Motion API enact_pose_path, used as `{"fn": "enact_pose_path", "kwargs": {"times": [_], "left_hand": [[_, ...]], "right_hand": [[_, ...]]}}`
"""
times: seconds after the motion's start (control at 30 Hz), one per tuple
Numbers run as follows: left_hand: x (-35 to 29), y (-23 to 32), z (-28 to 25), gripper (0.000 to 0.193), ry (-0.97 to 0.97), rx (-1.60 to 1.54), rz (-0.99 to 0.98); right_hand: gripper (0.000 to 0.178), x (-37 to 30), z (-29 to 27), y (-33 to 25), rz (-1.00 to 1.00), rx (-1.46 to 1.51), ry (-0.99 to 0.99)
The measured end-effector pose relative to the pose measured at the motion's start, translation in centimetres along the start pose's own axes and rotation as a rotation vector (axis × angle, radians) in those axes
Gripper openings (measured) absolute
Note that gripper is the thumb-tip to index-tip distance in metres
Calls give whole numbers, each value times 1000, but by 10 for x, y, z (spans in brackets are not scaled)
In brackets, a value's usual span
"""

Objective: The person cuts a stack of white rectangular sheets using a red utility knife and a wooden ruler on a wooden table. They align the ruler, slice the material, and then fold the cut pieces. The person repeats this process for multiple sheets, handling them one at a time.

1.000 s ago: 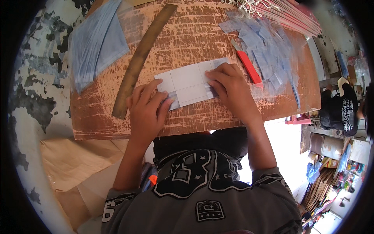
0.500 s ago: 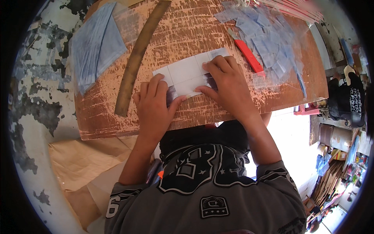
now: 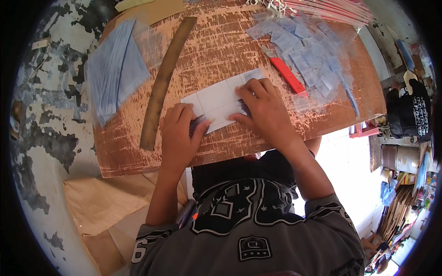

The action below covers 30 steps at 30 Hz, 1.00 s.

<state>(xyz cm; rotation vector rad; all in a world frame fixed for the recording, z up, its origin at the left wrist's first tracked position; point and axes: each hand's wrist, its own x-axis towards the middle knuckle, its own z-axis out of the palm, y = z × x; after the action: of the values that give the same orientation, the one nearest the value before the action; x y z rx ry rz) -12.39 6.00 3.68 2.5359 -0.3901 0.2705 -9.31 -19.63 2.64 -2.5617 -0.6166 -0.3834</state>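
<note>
A white paper sheet with thin ruled lines lies on the worn wooden table before me. Dark folded-over parts show at its left and right sides, partly under my fingers. My left hand has bent fingers and thumb closed on the paper's left end. At the right end, my right hand grips it too, thumb at the near side and fingertips on top. A red cutter knife, its blade pointing away from me, lies just beyond my right hand. Left of the paper rests a long brown flat strip.
Stacked bluish plastic sheets lie at the table's left. Small clear-blue plastic pieces are heaped at the right. Thin red and white sticks with white strings lie along the far right. Brown paper is below the table's left edge.
The view has shifted slightly, so the table sits lower in the picture. Both hands keep hold of the paper, with only slight finger movement.
</note>
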Motion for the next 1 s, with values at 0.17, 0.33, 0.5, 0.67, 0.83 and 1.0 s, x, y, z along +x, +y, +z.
{"fn": "enact_pose_path", "kwargs": {"times": [0.17,0.33,0.5,0.67,0.83,1.0], "left_hand": [[6,-3,-5,32,16,-21,55],[8,-10,-4,28,55,-83,58],[15,-26,-20,30,252,-15,-114],[10,-54,-40,43,158,428,-332],[9,-68,-41,51,143,376,-356],[14,-78,-42,51,109,246,-418]], "right_hand": [[42,3,-1,1,-10,30,43],[23,7,3,3,-12,-6,19],[10,13,2,4,-20,-10,36],[12,20,-4,1,1,-10,35],[10,22,-3,2,2,29,58],[13,25,-4,2,22,70,72]]}}
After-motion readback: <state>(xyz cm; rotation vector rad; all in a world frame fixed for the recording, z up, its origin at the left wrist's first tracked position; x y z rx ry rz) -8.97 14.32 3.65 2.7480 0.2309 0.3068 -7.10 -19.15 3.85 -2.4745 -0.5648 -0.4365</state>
